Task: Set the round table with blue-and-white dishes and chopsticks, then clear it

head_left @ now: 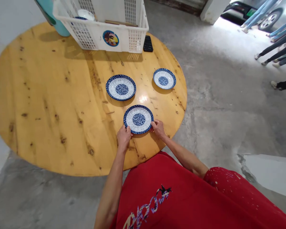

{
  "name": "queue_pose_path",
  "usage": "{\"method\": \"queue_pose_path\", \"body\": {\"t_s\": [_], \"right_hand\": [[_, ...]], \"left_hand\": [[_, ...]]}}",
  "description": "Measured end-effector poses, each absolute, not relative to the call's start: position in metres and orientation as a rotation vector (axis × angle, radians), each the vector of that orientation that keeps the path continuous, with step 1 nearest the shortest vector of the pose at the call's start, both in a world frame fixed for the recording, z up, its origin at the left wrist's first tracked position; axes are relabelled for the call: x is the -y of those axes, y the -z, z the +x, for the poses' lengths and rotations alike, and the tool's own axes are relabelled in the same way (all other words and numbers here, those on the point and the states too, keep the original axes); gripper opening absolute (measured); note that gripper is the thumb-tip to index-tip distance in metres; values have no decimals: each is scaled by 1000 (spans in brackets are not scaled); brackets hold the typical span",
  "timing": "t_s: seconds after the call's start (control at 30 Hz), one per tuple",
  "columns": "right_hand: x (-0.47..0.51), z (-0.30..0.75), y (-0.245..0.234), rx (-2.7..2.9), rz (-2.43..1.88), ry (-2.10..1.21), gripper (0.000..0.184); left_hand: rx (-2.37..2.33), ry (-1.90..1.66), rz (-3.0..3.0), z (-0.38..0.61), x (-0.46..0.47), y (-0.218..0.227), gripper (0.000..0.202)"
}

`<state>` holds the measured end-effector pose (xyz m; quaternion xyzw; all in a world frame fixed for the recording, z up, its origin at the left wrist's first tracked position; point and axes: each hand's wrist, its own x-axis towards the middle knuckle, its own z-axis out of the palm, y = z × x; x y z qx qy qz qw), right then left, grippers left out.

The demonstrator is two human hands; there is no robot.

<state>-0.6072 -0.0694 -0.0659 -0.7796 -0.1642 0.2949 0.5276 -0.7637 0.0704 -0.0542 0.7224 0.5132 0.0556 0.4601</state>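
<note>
Together, left hand [124, 137] and right hand [158, 128] held the near plate [138, 119]; beyond lay a left plate [121, 88] and a right plate [164, 79].

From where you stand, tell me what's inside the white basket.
A round white dish, something blue beside it and slim wooden sticks show inside the white basket. Whatever lies lower down is mostly hidden by its front wall.

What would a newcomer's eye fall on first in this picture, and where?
Bright red clothing fills the bottom, right of centre. Above it, the left hand and right hand hold the nearest blue-rimmed plate. A white crate stands at the wooden table's far side.
</note>
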Motion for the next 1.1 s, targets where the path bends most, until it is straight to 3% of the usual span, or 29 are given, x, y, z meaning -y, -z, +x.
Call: {"method": "queue_pose_path", "body": {"t_s": [0.5,0.73,1.1], "right_hand": [[70,-602,69,378,-1791,-727,17],[72,-601,69,364,-1775,-712,35],[72,-598,75,104,-1631,-665,42]], "left_hand": [[-1287,-138,1719,-758,-69,57,23],[-1252,-183,1661,-761,-67,61,28],[-1306,-333,1432,-765,-52,45,34]]}}
